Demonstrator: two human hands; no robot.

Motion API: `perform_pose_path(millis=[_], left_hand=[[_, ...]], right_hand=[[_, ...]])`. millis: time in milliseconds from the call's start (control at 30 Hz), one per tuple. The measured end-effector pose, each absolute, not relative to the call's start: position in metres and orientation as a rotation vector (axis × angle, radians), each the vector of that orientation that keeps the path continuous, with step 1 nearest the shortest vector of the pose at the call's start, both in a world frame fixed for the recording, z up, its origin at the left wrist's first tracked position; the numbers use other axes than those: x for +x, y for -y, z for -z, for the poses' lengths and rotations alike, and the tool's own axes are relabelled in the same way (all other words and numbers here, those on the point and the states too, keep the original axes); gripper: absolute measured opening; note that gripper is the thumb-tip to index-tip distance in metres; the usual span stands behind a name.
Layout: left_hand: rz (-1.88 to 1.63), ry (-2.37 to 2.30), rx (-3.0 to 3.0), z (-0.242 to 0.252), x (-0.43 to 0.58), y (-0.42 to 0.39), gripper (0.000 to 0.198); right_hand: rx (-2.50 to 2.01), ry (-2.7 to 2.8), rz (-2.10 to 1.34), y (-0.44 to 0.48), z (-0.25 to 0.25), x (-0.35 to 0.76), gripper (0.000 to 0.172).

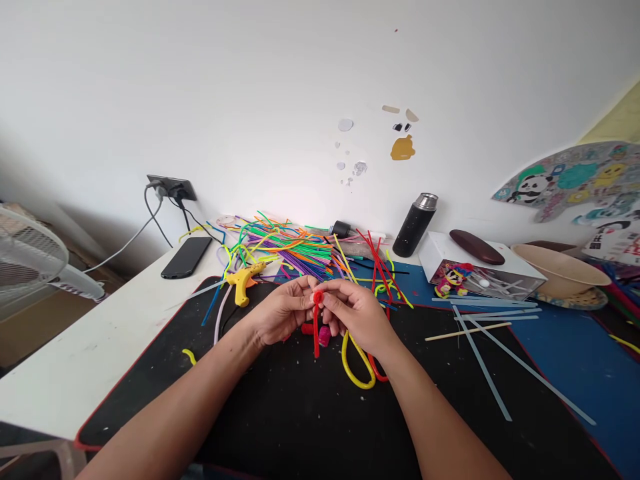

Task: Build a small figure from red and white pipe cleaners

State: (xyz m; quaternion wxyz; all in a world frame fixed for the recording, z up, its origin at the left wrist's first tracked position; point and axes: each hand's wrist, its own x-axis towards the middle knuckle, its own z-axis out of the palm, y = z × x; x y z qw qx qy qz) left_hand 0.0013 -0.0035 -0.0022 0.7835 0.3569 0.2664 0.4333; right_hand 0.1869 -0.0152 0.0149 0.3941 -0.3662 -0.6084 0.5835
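Observation:
Between both hands, above the black mat [280,413], is a red pipe cleaner [317,333] coiled into a small roll at its top, with a straight end hanging down. My left hand [285,308] pinches the coil from the left side. From the right, my right hand [357,312] has its thumb and forefinger closed on the same coil. Behind the fingers lie a small magenta roll [325,336] and a red roll [307,329], both partly covered. A yellow pipe cleaner loop [359,383] hangs or lies just below my right hand; which one I cannot tell.
A yellow glue gun [243,283] and a phone [187,258] are left of a heap of coloured pipe cleaners [295,247]. To the right stand a black flask [415,225], a white box [435,250] and a beige bowl [560,267]. Clear glue sticks [483,363] lie across the mat.

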Motion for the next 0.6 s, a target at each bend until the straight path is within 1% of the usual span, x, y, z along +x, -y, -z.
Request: perform_pose_path(millis=[200, 367, 600], left_hand=[[-1.015, -0.668, 0.894, -0.0026, 0.0065, 0.0053, 0.043], [-1.073, -0.828, 1.075, -0.0047, 0.0068, 0.0051, 0.036], [-0.988, -0.907, 1.308, -0.0066, -0.0004, 0.0056, 0.025]], right_hand=[[-0.949, 1.540, -1.436, 0.0139, -0.0184, 0.1896, 0.031], [-1.032, 1.539, -1.397, 0.0125, -0.0198, 0.1904, 0.026], [-1.087, 1.549, -1.319, 0.0077, -0.0158, 0.1946, 0.024]])
